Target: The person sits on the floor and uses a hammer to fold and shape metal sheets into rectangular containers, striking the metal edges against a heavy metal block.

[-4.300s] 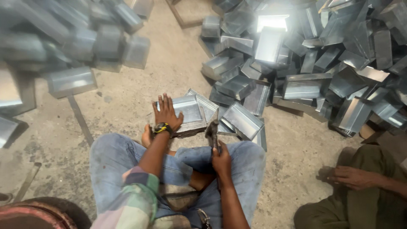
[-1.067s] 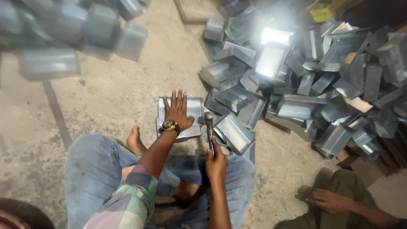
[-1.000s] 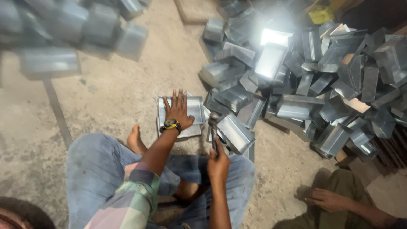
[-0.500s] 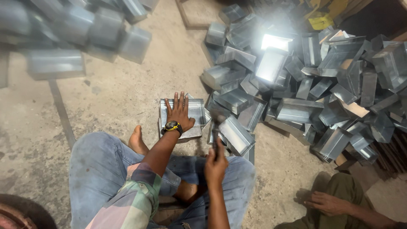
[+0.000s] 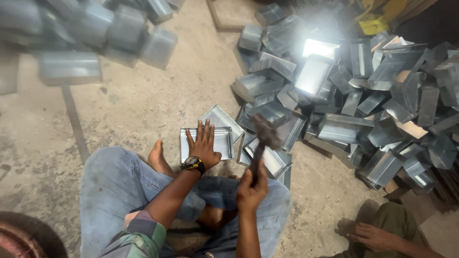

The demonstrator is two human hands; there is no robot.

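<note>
A shallow rectangular sheet-metal tray [image 5: 206, 143] is seen flat on the concrete floor [image 5: 134, 100], long axis left to right, open side up, nothing inside it. The left hand [image 5: 204, 145] is pressed on it, fingers spread. The right hand [image 5: 252, 189] is closed around the handle of a hammer [image 5: 262, 143], held raised; handle near upright, blurred head pointing away from the body. A pile of similar metal trays [image 5: 344, 95] is noted just right.

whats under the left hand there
The left hand lies flat on a shallow metal tray set on the concrete floor. The palm covers the tray's middle, so nothing beneath it shows.
</note>
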